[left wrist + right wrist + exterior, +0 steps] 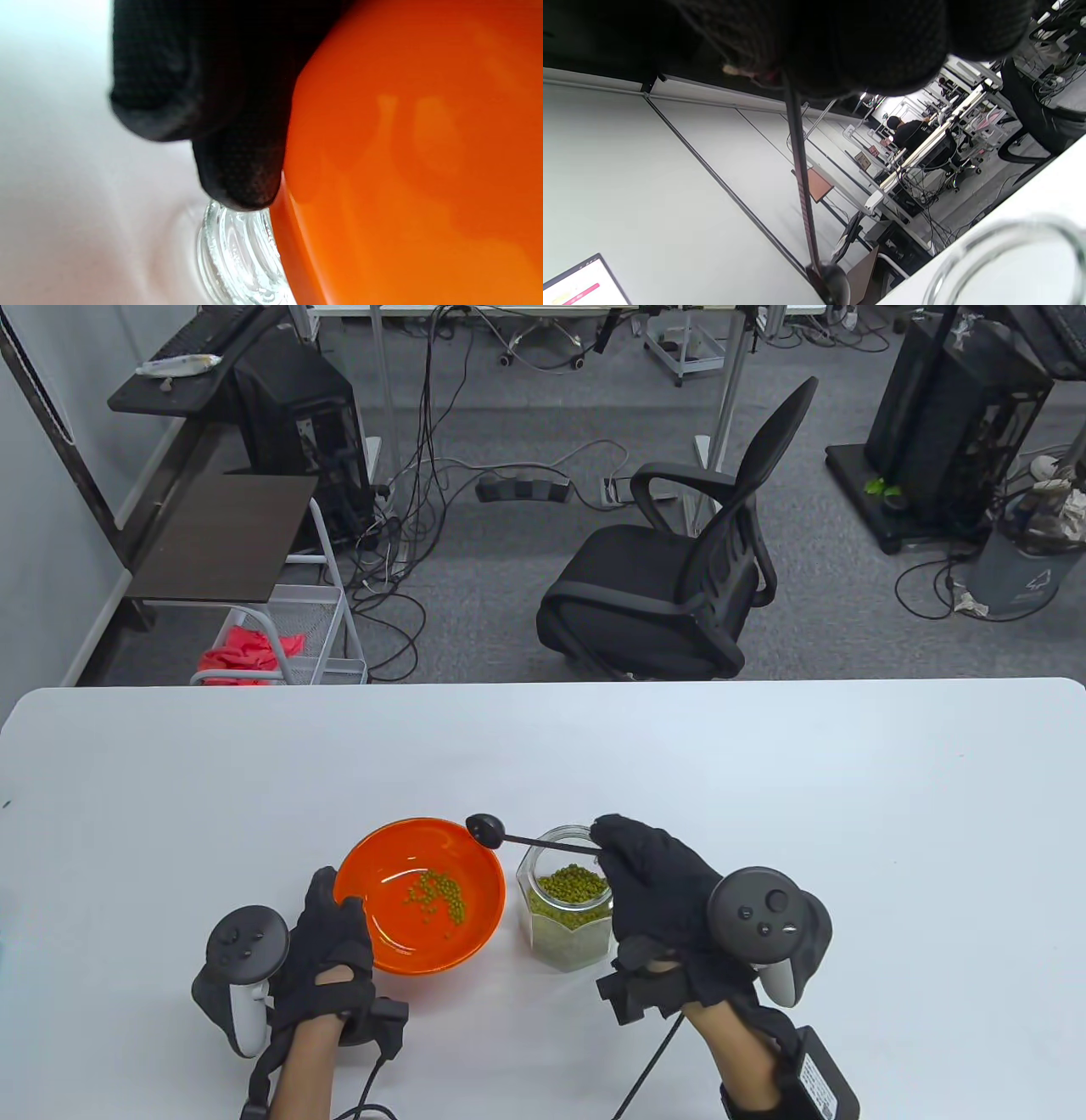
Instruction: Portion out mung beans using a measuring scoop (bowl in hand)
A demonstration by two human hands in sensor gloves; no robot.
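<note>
The right hand's [657,891] fingers [612,836] pinch the thin handle of a black long-handled measuring scoop [488,830], its round head over the far rim of the glossy orange plastic bowl [373,933]. The left hand's [327,950] fingers [242,178] grip that bowl's near-left side; a few green mung beans [437,895] lie inside. Just beside it on the white bench [764,772] stands an open clear glass jar [567,912], half full of beans.

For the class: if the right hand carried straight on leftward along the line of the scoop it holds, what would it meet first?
Probably the orange bowl: the right hand points the measuring scoop left over the bowl's far rim. Height is unclear.
</note>
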